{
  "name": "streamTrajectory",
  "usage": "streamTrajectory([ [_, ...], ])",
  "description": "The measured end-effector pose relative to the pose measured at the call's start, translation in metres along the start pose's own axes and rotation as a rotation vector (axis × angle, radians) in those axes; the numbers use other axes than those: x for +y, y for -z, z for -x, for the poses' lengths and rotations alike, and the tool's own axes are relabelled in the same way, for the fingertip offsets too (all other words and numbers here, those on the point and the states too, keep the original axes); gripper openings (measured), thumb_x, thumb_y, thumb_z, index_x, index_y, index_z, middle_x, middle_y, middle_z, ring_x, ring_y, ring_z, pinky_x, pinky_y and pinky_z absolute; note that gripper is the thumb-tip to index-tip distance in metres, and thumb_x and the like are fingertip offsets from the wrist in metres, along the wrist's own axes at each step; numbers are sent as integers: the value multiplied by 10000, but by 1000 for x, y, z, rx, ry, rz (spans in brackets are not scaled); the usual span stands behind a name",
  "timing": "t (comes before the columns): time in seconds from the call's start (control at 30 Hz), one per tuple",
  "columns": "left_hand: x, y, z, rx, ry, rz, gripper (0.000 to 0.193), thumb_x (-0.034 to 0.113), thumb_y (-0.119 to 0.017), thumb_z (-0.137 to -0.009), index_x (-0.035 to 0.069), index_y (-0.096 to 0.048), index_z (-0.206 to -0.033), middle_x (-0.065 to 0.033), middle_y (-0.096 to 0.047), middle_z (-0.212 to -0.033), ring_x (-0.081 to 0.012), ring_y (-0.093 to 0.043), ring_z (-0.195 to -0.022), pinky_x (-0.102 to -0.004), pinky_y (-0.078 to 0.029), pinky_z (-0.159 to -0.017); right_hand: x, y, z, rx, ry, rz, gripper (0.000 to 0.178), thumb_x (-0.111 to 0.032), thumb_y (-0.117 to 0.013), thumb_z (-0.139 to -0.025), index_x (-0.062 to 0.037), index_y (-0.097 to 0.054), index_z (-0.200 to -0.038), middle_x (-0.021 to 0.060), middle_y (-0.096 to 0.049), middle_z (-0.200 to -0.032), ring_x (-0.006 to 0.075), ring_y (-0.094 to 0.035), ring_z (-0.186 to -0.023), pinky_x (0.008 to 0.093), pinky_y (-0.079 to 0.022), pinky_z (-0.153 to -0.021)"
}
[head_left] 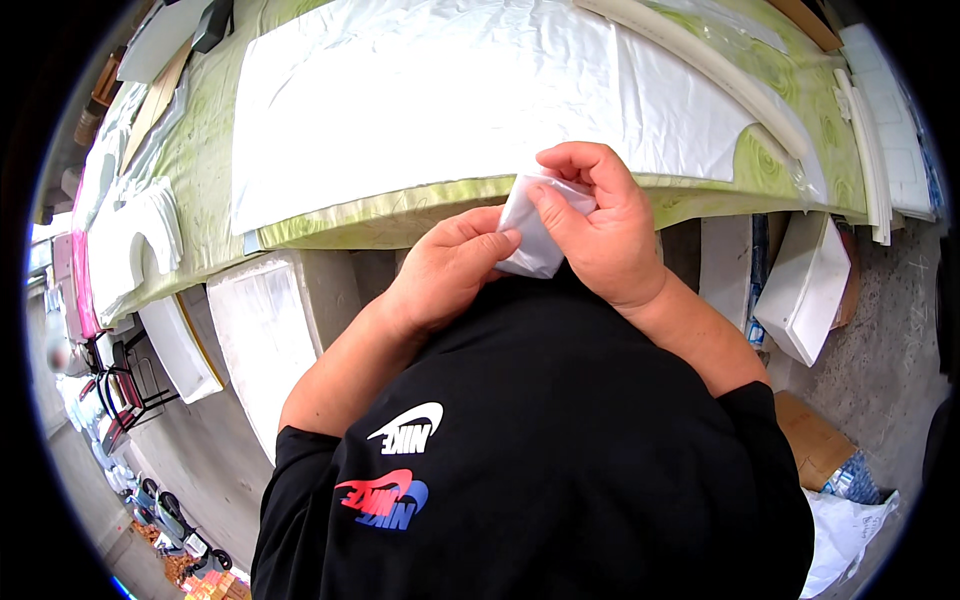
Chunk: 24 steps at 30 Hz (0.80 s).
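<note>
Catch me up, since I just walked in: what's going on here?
A person in a black T-shirt is handling a small, whitish plastic piece with both bare hands, just in front of the body at the table's near edge. The left hand grips its left side, and the right hand has its thumb on the upper part. Beyond, a large white sheet lies on the green-patterned tablecloth.
</note>
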<state>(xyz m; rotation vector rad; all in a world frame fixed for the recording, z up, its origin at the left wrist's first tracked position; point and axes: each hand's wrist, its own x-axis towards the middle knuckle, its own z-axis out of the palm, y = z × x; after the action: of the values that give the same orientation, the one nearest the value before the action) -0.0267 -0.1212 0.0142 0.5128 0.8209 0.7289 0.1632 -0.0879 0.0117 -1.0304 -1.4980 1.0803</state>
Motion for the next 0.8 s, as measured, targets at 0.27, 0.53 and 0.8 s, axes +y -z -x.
streamTrajectory([
  [0.27,0,2,2,53,12,-3,349,135,-560,-1063,-45,-587,-1360,-124,-707,-1212,-204,-690,-1087,-363,-548,-985,0,-2,0,19,-9,-72,245,-18,-700,-937,-32,-636,-1174,56,-686,-1040,151,-649,-974,306,-534,-908],
  [0.53,-4,-7,3,72,-311,-247,461,-5,-558,-1033,5,-515,-1492,-139,-687,-1280,-176,-661,-1134,-323,-509,-1011,-1,1,-5,40,-74,-173,226,-7,-693,-949,-31,-629,-1165,15,-640,-972,88,-601,-903,251,-513,-841],
  [0.8,-6,1,6,166,-455,-757,486,-36,-542,-1023,53,-549,-1501,5,-686,-1068,-48,-536,-866,-218,-476,-840,0,6,-11,50,-74,-218,246,-22,-656,-986,-25,-590,-1223,21,-622,-1029,94,-582,-945,261,-503,-865],
])
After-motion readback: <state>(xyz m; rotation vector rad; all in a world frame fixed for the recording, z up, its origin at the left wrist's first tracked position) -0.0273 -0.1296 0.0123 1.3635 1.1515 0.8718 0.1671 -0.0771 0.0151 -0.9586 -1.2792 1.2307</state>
